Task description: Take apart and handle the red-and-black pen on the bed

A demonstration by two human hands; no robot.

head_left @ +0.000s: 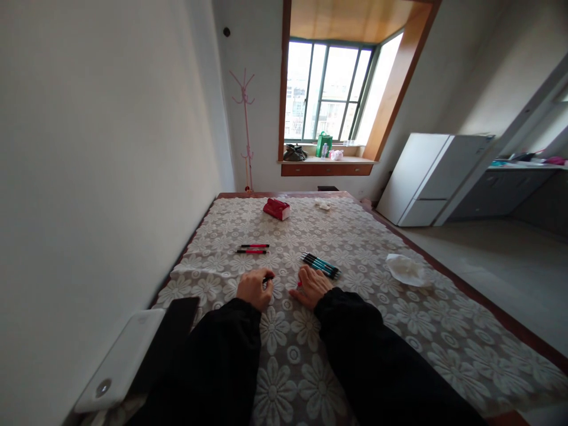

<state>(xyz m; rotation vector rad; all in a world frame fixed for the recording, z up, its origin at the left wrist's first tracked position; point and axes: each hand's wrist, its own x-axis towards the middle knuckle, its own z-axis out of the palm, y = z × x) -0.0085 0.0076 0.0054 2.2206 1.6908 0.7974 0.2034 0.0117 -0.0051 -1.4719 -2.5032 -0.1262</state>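
My left hand [254, 289] is closed over the tablecloth, thumb and fingers pinching a short black piece [268, 279] that looks like part of a pen. To its right, my right hand [313, 286] is curled palm down. A bit of red [299, 284], like a pen barrel, shows at its fingers; most of it is hidden. Just beyond that hand lie several teal and black pens [320, 265], side by side at a slant. Two red and black pens, a farther one [255, 245] and a nearer one [252, 252], rest parallel beyond my left hand.
A floral lace cloth [293, 355] covers the table. On it are a red tissue pack [276, 209], crumpled white tissue [323, 205], a white sheet-like wrapper [406, 270], and at near left a white device [122, 361] beside a dark flat object [166, 337]. A wall borders the left.
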